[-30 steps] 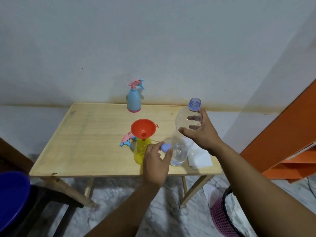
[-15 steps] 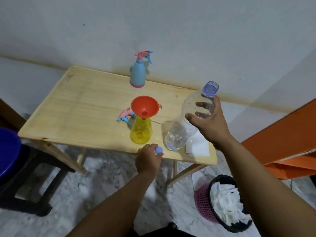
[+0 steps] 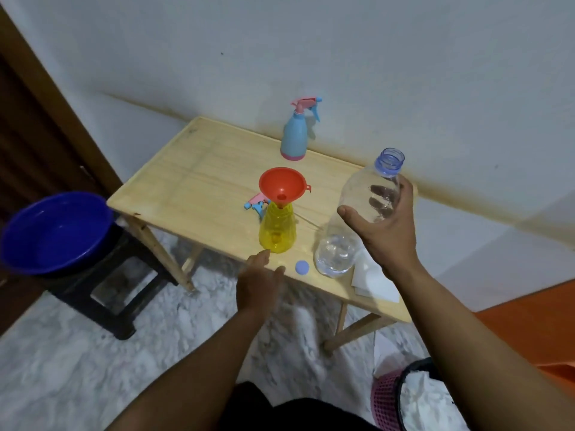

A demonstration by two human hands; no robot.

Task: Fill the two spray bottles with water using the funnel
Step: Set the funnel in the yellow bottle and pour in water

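A red funnel [image 3: 282, 184] sits in the neck of the yellow spray bottle [image 3: 277, 230] near the front of the wooden table [image 3: 199, 185]. Its pink and blue spray head [image 3: 256, 204] lies behind it on the table. The light blue spray bottle [image 3: 295, 135], head on, stands by the wall. My right hand [image 3: 384, 222] grips a large clear water bottle [image 3: 357, 213], uncapped and tilted, with a little water at its base. The bottle's blue cap [image 3: 302, 268] lies on the table. My left hand [image 3: 259, 283] hovers with relaxed fingers just left of the cap, holding nothing.
A blue basin [image 3: 56, 231] rests on a dark stool [image 3: 105, 293] left of the table. White paper [image 3: 373, 281] lies at the table's front right corner. A pink waste basket [image 3: 404, 399] with crumpled paper stands on the marble floor at lower right. An orange shelf [image 3: 529, 331] is at right.
My left hand has put the blue cap down on the table and let go. The view has swung left and down, bringing the basin into sight.
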